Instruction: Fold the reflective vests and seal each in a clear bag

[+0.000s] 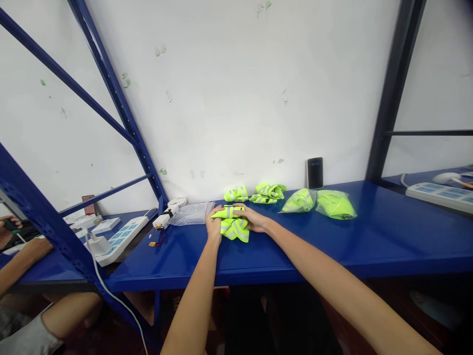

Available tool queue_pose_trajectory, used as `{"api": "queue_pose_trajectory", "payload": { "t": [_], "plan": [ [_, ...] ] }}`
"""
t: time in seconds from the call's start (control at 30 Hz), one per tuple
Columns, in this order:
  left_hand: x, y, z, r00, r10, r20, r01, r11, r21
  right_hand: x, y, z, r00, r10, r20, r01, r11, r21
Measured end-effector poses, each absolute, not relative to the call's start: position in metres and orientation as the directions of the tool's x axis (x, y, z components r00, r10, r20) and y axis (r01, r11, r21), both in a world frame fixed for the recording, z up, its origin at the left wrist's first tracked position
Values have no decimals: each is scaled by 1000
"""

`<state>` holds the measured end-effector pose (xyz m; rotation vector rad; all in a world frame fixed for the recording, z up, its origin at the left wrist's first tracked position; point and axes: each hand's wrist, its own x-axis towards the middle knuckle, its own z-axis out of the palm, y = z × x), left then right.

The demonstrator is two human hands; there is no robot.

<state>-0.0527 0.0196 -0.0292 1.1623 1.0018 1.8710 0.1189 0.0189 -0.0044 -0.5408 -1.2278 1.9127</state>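
Pressing vest (235, 228) under left hand (213, 225) and right hand (255, 220), fingers spread flat — light, limp, likely slippery; best pinched at a fold.

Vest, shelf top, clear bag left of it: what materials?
Vest: soft fabric, likely synthetic; neon yellow with grey reflective bands, folds limply. Shelf: painted metal by its look; glossy blue, hard thin edge. Bag: thin clear plastic film; see-through, crinkled sheen.
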Motion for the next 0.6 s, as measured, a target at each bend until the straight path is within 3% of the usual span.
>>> {"api": "queue_pose_trajectory", "payload": {
  "t": [0.13, 0.3, 0.47, 0.6],
  "plan": [
    [-47, 14, -26, -249, 888, 387, -156, -432, 888, 114, 23, -5, -457, 883, 106, -466, -136, -875],
    [-39, 9, -18, -204, 942, 268, -324, -323, 889, 110, 31, -9, -265, 963, 46, -489, -93, -867],
    [-36, 5, -12, -193, 946, 259, -401, -317, 859, 108, 32, -9, -308, 942, 132, -529, -54, -847],
    [-38, 4, -10, -199, 967, 158, -381, -225, 897, 111, 29, -5, -319, 923, 217, -586, -12, -810]
  ]
}}
